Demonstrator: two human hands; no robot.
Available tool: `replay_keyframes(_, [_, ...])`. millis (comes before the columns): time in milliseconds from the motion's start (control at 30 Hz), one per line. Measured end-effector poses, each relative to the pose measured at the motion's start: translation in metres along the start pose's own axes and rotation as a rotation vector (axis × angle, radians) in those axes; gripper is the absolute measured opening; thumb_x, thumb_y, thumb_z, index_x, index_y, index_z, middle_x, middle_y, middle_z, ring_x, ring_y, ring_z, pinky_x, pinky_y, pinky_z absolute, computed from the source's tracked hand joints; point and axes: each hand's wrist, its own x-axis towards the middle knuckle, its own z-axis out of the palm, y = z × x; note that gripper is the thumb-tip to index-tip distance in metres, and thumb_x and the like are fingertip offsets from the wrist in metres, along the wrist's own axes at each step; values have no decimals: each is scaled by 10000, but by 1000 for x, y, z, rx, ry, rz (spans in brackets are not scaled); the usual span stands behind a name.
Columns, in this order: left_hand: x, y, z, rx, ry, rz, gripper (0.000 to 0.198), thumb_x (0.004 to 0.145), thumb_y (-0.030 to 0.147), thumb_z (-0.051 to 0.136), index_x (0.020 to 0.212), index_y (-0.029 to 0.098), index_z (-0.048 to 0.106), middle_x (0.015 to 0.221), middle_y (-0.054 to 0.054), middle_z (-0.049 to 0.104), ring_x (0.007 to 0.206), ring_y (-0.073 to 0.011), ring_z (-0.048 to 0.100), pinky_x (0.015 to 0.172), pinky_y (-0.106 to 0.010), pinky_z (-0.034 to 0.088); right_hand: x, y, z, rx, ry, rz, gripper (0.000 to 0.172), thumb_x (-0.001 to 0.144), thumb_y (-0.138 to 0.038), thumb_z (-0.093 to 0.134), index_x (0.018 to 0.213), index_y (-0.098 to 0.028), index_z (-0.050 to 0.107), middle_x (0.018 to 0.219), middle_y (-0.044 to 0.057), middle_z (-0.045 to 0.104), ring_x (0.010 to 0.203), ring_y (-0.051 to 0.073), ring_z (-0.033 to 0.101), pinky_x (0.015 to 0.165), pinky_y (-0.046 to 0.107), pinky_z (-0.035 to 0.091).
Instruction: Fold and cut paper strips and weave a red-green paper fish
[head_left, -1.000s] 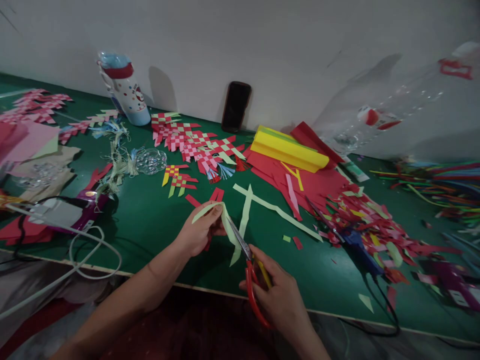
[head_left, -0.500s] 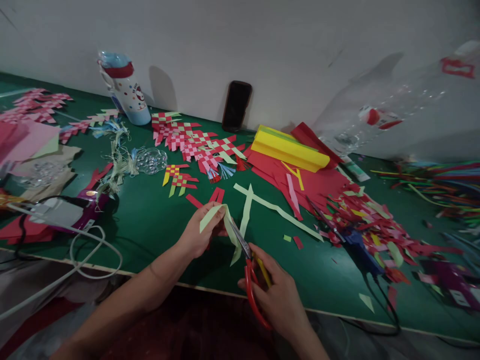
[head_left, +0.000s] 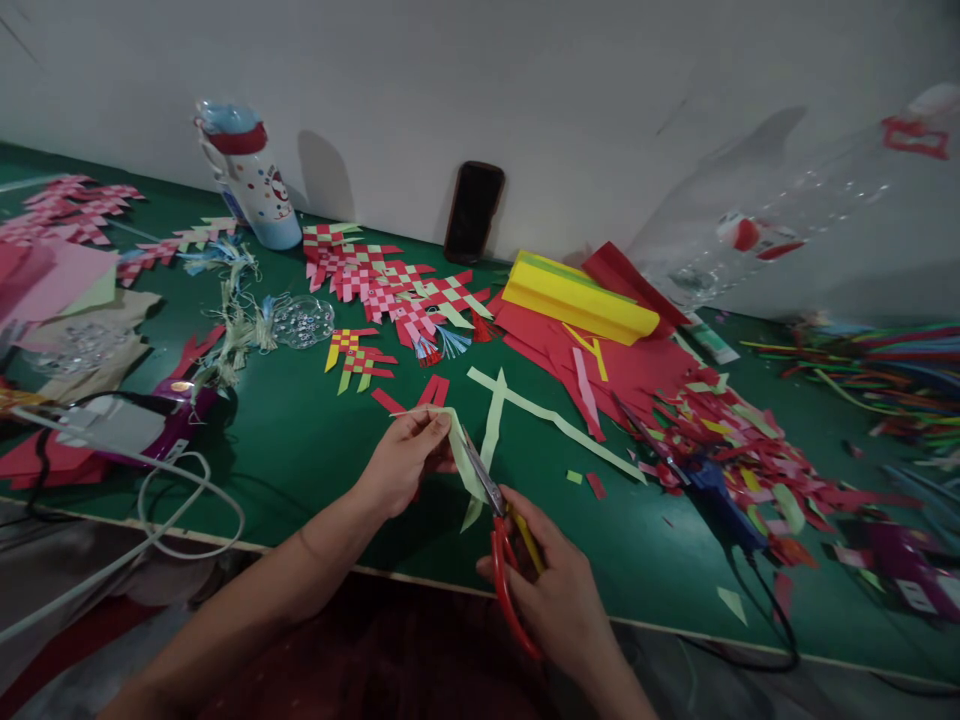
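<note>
My left hand [head_left: 409,452] pinches a pale green paper strip [head_left: 466,465] between thumb and fingers, and the strip hangs down toward the table. In my right hand [head_left: 559,580] are red-handled scissors [head_left: 501,545], their blades pointing up along the strip's right edge. Something thin and yellow [head_left: 527,540] also sits within the right hand; its kind is unclear. Behind the hands, more pale green strips [head_left: 559,425] lie on the green table. Red paper strips [head_left: 433,390] rest just beyond my left fingers.
Woven paper fish [head_left: 390,280] lie near the wall beside a water bottle [head_left: 259,190]. A phone [head_left: 474,212] leans on the wall. Yellow paper [head_left: 577,295], a pile of scraps [head_left: 739,440] and a blue-handled tool [head_left: 720,500] are to the right. White cables [head_left: 199,510] cross the left side.
The strip's free upper end, which stuck out left over my left hand, has swung behind my fingers. The scissors have shifted very slightly; my hands stay nearly in place.
</note>
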Motion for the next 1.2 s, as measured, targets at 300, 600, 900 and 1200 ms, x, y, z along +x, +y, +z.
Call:
replay_keyframes(300, [-2,-2,0,-35,2,4,284,734,373,751,694,171,556,623,46,553,564,-81,552,591,-202,490,1,-6,-1,154,8,143,644,640,-353,733,1259,-257,583,1209,56,644,1062,252,619,922,395,502])
replay_keyframes(600, [-14,-9,11,11,-54,-31,250,736,325,742,672,163,564,622,43,534,558,-65,498,586,-177,422,15,-23,8,577,167,73,680,648,-366,785,1250,-253,491,975,28,645,889,195,639,786,338,544])
replay_keyframes(900, [-23,-9,16,-2,-80,-25,268,745,378,743,699,164,587,630,36,545,565,-76,493,600,-204,436,20,-33,14,515,142,2,544,684,-391,747,1157,-226,533,862,12,629,727,155,617,683,296,543])
replay_keyframes(1200, [-21,0,9,78,-5,126,287,786,420,716,743,160,602,645,29,567,570,-72,506,588,-186,432,6,-20,-4,193,92,27,572,688,-417,708,1206,-234,550,1007,46,663,844,202,646,771,331,542])
